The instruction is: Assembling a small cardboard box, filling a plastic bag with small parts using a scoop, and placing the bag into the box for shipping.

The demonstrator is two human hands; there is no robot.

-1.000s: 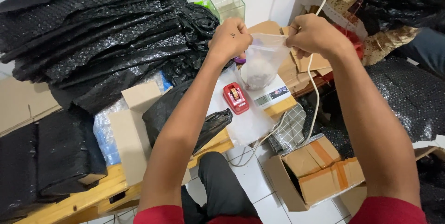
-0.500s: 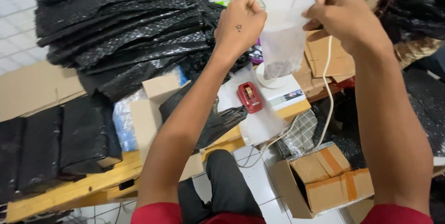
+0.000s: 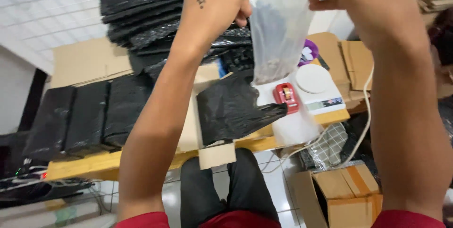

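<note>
While both hands pinch its top corners, clear bag (image 3: 278,34) hangs top centre, contents sunk to bottom. Left hand (image 3: 214,4), right hand (image 3: 363,6) closed on rim, above scale (image 3: 314,84), red dispenser (image 3: 285,97).

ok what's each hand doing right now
Left hand: closed, pinching the top edge of the clear plastic bag.
Right hand: closed, pinching the bag's other top edge.

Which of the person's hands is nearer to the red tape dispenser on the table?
Left, narrowly. The left hand pinches the clear bag's top corner, above and left of the red tape dispenser. The right hand holds the opposite corner, farther off to the upper right.
</note>
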